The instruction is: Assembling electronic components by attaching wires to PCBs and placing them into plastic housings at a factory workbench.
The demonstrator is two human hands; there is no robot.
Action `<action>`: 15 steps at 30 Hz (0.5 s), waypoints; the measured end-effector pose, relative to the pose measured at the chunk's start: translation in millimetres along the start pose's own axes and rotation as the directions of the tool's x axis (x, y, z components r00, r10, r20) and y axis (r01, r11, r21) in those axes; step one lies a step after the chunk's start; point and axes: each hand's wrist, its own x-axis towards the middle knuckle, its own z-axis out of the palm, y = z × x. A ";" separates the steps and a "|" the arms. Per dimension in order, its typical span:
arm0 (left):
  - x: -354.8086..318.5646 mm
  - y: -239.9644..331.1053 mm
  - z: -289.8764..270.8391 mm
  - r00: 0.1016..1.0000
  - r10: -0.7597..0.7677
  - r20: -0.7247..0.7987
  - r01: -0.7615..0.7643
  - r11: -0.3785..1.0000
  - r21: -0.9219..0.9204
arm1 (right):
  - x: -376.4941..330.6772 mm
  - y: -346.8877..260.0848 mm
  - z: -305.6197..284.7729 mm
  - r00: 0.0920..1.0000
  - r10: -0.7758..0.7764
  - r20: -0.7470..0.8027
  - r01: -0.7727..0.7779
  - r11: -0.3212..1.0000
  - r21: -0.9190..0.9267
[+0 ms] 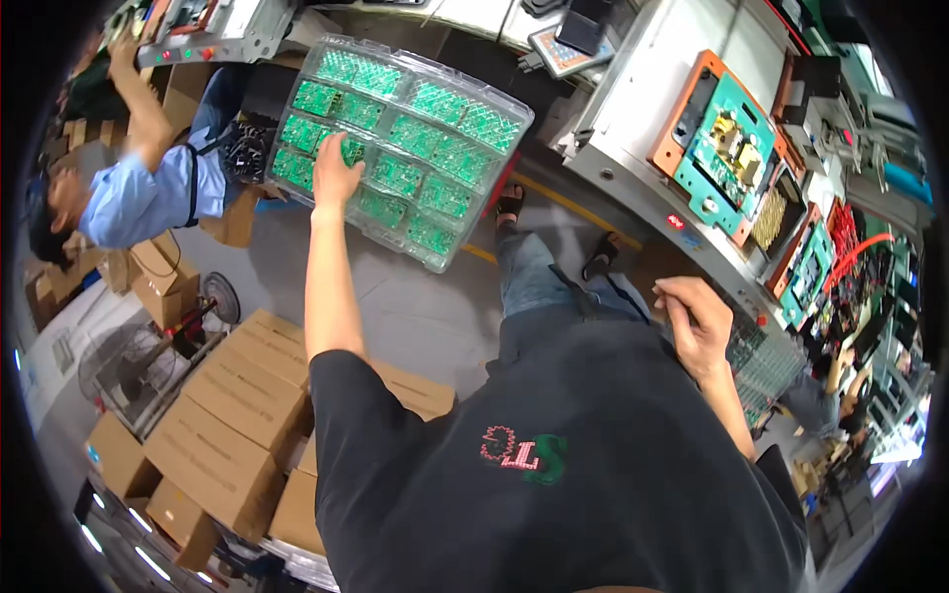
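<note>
A clear plastic tray (435, 259) lies tilted at upper left, its compartments filled with rows of green circuit boards (395, 174). Over the tray's left part reaches my left hand (336, 176), thumb and fingers bent around the edge of one small circuit board (352, 151). The fingertips are partly hidden among the boards. My right hand (698, 324) hangs in the air beside my waist, close to the bench edge, its fingers curled in and nothing visible in them.
A machine bench (633, 183) runs along the right, bearing an orange-framed teal fixture (727, 148). A phone (581, 28) lies at the top. Cardboard boxes (213, 445) and a fan (124, 366) stand at left. Another person in a blue shirt (148, 198) works at far left.
</note>
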 end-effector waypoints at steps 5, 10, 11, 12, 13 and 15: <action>15.3 -57.6 12.5 0.985 0.172 0.027 -0.171 0.927 0.334 | 5.0 -6.3 9.4 0.999 -0.024 -0.035 0.023 1.000 -0.017; 23.5 -55.9 6.5 0.992 0.085 -0.089 -0.082 0.996 0.034 | -2.7 -2.6 -11.7 0.981 -0.151 -0.122 0.145 0.988 -0.057; 26.3 -69.4 -12.6 0.995 0.037 -0.091 -0.037 0.999 0.002 | -9.1 1.4 -13.6 0.976 -0.133 -0.174 0.125 0.990 -0.060; 29.0 -73.7 -11.7 0.973 -0.148 -0.178 0.114 0.976 -0.186 | -18.5 6.5 -18.6 0.968 -0.116 -0.222 0.105 0.993 -0.061; 26.1 -92.4 -17.6 0.947 -0.193 -0.256 0.087 0.924 -0.372 | -24.1 11.9 -22.6 0.960 -0.134 -0.244 0.129 0.991 -0.037; 35.3 22.0 -47.1 0.958 -0.202 -0.204 0.004 0.721 -0.693 | -43.5 20.0 -34.3 0.946 -0.071 -0.316 0.060 0.997 -0.044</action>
